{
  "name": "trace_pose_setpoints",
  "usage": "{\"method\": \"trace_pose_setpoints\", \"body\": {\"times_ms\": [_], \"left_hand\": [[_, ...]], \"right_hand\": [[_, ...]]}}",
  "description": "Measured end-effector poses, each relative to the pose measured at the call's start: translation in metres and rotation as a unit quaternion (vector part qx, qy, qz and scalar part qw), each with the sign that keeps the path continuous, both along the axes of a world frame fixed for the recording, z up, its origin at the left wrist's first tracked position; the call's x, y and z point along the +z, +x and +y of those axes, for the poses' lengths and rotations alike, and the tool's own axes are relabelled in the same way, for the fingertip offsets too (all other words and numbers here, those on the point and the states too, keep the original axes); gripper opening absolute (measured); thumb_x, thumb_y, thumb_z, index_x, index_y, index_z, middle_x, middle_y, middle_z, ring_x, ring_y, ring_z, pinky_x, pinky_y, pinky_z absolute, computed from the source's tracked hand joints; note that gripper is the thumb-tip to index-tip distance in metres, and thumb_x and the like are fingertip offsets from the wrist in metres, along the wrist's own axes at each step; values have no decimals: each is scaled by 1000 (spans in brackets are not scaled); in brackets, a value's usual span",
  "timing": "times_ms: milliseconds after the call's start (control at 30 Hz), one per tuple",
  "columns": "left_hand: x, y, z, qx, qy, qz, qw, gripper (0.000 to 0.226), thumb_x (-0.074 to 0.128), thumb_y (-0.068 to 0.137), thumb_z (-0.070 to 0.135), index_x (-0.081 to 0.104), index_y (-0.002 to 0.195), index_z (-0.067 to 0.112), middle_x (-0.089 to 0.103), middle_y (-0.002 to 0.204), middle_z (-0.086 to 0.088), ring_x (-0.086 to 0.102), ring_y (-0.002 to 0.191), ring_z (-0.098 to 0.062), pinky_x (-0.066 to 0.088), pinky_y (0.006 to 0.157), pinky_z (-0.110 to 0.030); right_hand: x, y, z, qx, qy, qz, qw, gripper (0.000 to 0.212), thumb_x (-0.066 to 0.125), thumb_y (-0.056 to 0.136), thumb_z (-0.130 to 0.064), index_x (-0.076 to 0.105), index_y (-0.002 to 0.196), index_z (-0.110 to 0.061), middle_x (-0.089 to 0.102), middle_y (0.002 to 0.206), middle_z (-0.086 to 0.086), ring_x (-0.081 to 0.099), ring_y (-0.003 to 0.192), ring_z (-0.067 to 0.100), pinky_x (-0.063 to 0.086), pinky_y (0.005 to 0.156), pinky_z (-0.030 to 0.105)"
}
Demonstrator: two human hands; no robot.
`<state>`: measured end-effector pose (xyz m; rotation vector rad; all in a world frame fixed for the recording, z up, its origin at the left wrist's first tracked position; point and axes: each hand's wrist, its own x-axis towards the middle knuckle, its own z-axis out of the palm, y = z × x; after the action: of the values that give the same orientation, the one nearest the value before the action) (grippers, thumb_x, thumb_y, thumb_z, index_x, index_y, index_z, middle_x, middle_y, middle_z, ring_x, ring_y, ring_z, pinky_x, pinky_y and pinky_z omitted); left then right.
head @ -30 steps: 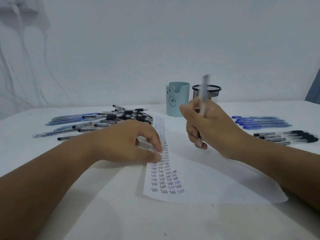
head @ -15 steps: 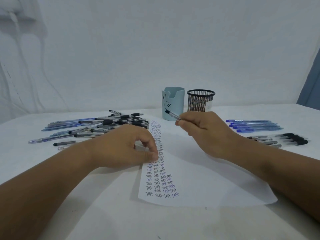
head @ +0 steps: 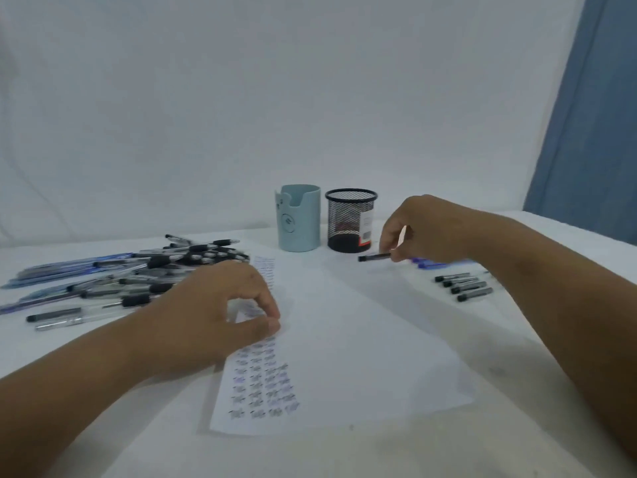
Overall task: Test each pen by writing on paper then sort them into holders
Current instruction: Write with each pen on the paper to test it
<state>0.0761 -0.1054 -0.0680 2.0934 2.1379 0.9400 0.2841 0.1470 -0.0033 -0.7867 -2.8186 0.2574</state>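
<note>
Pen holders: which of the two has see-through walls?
The black mesh holder, standing right of the solid pale blue holder; its wire mesh shows a label through it.

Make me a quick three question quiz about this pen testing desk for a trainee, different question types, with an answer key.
1. True or false: the right hand holds a pen lying roughly level, above the table beside the sorted pens.
2. What does the left hand rest on?
A. the paper
B. the mesh holder
C. the blue holder
3. Fill in: the big unsorted pile of pens lies to the person's ____.

Key: 1 true; 2 A; 3 left.
</note>
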Motion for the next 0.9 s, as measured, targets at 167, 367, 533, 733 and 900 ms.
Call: {"method": "trace_pose_setpoints", "body": {"times_ms": [167,367,533,733,900], "left_hand": [[-2,-5,1,8,-9,3,1000,19,69,78,56,72,90,42,68,103,20,62,103,-3,46,90,-33],[-4,-3,0,17,14,0,1000,31,66,76,69,73,94,44,69,105,20,63,101,1,44,88,-29],[-8,-2,-1,33,16,-24,999,16,75,73,49,72,88,47,70,99,22,64,96,4,46,84,-19],[-5,-1,0,33,7,-21,999,13,75,71,48,73,84,46,70,94,22,64,94,3,43,81,-5],[-4,-2,-1,32,10,-27,999,13,75,71,49,72,83,46,70,94,21,65,93,1,41,80,-2]], "right_hand": [[12,32,36,-80,-17,-95,992,25,75,81,-7,73,80,-32,74,78,-13,64,68,4,45,60,19],[9,44,50,-118,-24,-143,982,25,81,77,-6,79,86,-30,76,79,-12,67,87,6,53,76,28],[8,44,54,-134,-27,-157,978,30,77,77,-1,80,92,-26,77,82,-12,68,88,6,49,69,23],[3,42,64,-134,-19,-105,985,29,71,77,4,80,81,-24,76,77,-8,69,79,7,53,69,23],[-8,39,72,-116,-1,-59,991,45,83,78,-9,66,115,-27,55,122,-7,57,99,17,48,84,32]]}}
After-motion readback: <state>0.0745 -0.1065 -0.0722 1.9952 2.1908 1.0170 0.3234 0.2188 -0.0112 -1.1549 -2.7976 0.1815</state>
